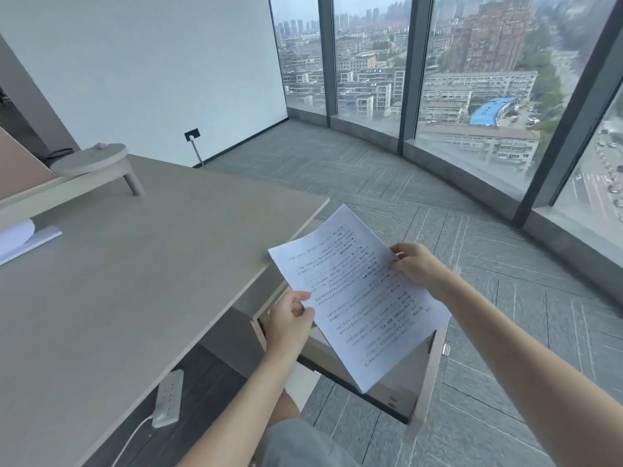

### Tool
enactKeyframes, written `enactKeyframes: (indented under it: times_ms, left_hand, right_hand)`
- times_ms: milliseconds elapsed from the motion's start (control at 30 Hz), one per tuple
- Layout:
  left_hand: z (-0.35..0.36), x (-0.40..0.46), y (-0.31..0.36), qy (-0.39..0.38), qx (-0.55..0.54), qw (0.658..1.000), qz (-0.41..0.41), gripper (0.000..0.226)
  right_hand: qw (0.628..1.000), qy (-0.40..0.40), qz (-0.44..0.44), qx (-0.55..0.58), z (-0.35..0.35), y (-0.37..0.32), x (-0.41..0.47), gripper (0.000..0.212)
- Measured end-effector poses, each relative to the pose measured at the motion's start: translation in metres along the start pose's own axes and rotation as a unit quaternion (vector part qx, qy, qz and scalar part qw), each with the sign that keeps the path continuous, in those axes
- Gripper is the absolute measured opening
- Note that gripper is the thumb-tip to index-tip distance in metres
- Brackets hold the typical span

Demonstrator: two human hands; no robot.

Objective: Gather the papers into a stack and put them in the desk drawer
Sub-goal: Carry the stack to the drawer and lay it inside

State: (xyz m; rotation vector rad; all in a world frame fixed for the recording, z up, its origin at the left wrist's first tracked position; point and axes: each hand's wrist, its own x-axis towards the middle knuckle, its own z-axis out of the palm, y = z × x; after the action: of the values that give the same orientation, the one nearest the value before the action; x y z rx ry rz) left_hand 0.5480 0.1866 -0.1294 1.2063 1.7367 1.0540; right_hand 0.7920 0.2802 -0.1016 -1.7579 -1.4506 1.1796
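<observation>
Both hands were on the papers [357, 294], held in the air at center-right of the frame, just off the table [135, 281] edge and over the open drawer [428, 375]. The left hand [290, 325] pinched the near-left edge, the right hand [416, 264] gripped the far-right edge, fingers closed on the sheets. The papers hid most of the drawer's inside, and the print was too small to read.

Papers [357, 294]: white, rows of black print. Surface [135, 264]: pale beige wood grain. Carpet [421, 203]: grey, herringbone stripes. Power strip [168, 399]: white. Shorts [296, 443]: grey-blue.
</observation>
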Motion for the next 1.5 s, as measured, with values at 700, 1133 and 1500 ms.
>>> enactKeyframes:
  times_ms: [700,1133,1500]
  left_hand:
    - [0.06,0.061,-0.062,-0.253,0.395,0.876,0.114,0.04]
    - [0.077,0.068,-0.058,-0.302,0.518,0.795,0.093,0.027]
    - [0.08,0.072,-0.053,-0.356,0.559,0.747,0.054,0.03]
  right_hand:
    - [0.967,-0.043,0.007,-0.251,0.053,0.063,0.11,0.043]
    - [0.936,-0.025,-0.048,-0.348,0.081,0.095,0.126,0.042]
    - [0.904,-0.014,-0.076,-0.421,0.087,0.09,0.11,0.036]
